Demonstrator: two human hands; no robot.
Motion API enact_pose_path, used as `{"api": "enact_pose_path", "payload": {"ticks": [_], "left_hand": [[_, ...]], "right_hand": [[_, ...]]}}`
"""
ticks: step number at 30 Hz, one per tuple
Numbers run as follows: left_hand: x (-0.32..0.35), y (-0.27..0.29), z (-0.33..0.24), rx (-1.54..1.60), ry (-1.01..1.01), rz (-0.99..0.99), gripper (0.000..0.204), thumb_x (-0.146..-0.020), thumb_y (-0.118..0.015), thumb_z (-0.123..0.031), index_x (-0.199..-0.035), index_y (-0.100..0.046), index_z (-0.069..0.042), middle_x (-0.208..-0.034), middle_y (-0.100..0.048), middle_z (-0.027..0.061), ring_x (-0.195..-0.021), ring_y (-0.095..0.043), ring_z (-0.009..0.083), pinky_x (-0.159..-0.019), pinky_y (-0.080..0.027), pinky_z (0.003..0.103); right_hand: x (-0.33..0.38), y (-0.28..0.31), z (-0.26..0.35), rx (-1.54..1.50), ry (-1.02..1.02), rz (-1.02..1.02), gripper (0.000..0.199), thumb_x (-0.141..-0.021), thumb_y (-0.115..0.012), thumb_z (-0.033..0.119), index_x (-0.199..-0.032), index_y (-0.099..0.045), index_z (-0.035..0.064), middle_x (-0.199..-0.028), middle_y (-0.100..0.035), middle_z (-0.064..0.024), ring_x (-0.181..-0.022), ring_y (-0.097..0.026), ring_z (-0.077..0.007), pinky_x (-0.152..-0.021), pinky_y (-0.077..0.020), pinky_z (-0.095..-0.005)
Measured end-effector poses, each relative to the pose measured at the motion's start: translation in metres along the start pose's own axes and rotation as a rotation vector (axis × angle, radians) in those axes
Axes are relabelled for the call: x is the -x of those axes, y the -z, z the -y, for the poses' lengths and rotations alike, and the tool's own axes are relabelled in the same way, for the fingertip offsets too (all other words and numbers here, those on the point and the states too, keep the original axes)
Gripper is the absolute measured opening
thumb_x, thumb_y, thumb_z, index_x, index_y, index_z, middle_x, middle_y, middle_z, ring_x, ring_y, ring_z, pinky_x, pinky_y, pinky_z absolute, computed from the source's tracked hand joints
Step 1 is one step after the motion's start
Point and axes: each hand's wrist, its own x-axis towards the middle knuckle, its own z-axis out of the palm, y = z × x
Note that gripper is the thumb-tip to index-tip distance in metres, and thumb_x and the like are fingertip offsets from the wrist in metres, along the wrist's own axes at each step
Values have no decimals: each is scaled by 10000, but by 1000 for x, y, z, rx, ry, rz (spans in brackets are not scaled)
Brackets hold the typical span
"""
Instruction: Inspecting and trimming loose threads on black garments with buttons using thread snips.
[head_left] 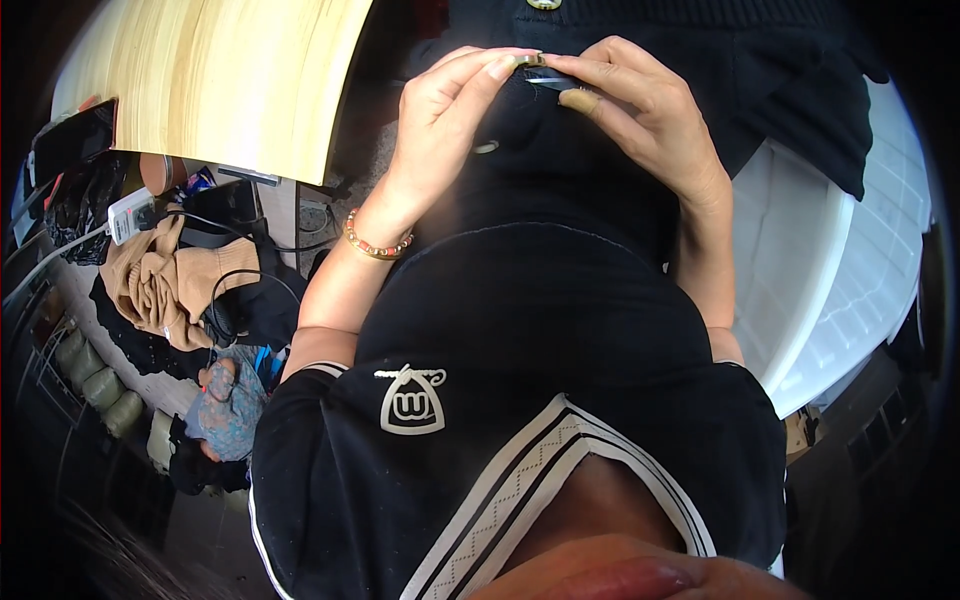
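My left hand (450, 105) is closed in a pinch, its thumb and forefinger on a small gold-rimmed button (533, 60) at the edge of a black knit garment (600, 165). From the other side, the forefinger of my right hand (645, 110) reaches that same button. Between the right thumb and fingers lies a small pointed metal blade (550, 81), which looks like thread snips; the fingers hide most of it. A pale button (486, 147) shows on the dark cloth below my left hand. Another gold button (544, 3) sits on the garment at the top edge.
A wood-grain table (230, 70) stands at the upper left. Below it are a tan knit garment (165, 280), a white plug-like device (131, 217) and black cables. A large white bin-like surface (800, 260) is at the right. Farther left, another person (232, 405) in patterned clothing is visible.
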Motion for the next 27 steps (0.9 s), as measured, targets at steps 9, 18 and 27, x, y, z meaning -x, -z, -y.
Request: {"api": "enact_pose_path", "payload": {"ticks": [9,18,27], "left_hand": [[-1,0,1,10,1,3,222,-989,-565,-129,-1094,-712,0,-974,-683,56,-918,-632,94,-817,-478,208],[0,1,1,-2,14,5,229,-990,-567,-145,-1097,-712,-4,-970,-683,57,-923,-635,102,-821,-480,213],[0,-1,-1,-8,-6,-6,233,-989,-565,-149,-1093,-710,1,-976,-686,67,-919,-643,116,-823,-487,227]], "right_hand": [[-1,1,-3,-21,-6,28,305,-835,-727,117,-1137,-709,79,-836,-612,-40,-698,-579,-153,-627,-477,-268],[-1,3,-4,-36,22,41,313,-833,-730,117,-1144,-711,87,-848,-621,-39,-722,-590,-159,-635,-480,-271],[0,2,-5,-82,-13,32,308,-840,-705,74,-1149,-705,79,-819,-603,-38,-702,-570,-151,-623,-468,-274]]}}
